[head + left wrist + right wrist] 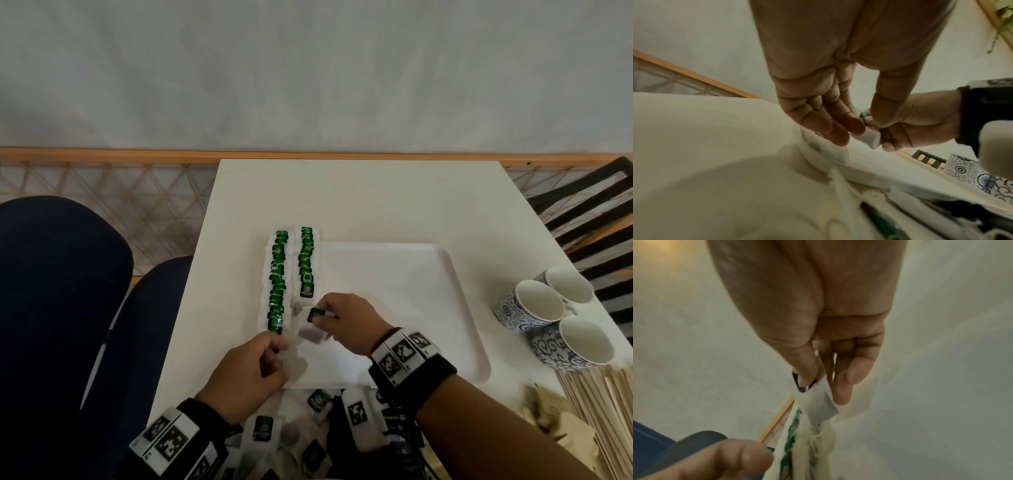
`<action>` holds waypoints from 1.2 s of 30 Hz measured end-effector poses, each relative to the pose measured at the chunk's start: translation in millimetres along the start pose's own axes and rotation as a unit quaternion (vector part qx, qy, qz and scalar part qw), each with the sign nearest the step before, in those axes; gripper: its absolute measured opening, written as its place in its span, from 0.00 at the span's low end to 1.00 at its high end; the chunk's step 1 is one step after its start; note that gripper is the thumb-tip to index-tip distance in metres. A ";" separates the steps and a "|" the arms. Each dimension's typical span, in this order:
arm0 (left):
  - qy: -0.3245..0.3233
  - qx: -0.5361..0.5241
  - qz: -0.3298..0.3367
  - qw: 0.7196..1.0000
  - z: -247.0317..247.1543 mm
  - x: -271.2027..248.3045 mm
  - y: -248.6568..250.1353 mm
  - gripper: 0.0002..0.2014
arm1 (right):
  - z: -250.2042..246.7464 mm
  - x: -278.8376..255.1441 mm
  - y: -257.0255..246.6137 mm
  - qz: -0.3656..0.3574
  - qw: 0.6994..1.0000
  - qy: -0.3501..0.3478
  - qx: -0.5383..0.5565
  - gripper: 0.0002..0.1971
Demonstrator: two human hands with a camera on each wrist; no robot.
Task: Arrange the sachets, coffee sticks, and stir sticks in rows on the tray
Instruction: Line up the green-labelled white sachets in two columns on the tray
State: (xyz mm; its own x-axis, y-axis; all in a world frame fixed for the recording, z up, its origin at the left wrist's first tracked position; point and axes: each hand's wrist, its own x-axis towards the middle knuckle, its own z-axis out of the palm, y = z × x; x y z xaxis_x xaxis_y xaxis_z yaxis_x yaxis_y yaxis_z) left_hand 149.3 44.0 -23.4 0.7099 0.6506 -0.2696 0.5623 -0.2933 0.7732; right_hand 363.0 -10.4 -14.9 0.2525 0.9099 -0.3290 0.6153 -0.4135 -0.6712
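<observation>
The right hand [346,317] pinches a sachet [313,325] at mid-frame to extend the second row [306,262], while the left hand [248,371] pinches the first row's [277,281] near end, apparently steadying it.

Café: table [359,205], teacups [537,306]

Both bare forearms wear black wrist straps [416,371] carrying white blocks [399,353] printed with black square-patterned markers, at six o'clock.
</observation>
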 end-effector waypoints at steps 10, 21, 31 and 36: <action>0.021 0.009 -0.020 1.000 -7.7 -4.0 -4.4 0.10 | 5.8 41.8 -1.9 0.068 0.994 0.049 -0.062 0.13; 0.026 0.008 -0.031 0.999 -11.6 -6.8 -7.8 0.11 | 5.3 50.8 -4.3 0.095 0.993 0.051 -0.056 0.13; 0.003 0.094 -0.011 0.996 -14.7 -27.7 -13.1 0.06 | -1.3 -6.0 -19.5 -0.083 0.977 -0.081 -0.178 0.13; -0.068 0.210 0.003 0.975 -9.1 -42.9 -13.8 0.06 | 14.9 -42.8 -17.8 -0.166 0.924 -0.203 -0.280 0.11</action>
State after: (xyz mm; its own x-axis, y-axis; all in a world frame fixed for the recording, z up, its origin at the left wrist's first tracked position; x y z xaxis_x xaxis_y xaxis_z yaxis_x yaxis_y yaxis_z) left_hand 107.2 26.5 -17.3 0.7470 0.5575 -0.3622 0.6622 -0.5756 0.4797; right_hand 330.1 -42.5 1.2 -0.2502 0.8492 -0.4651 0.9268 0.0712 -0.3686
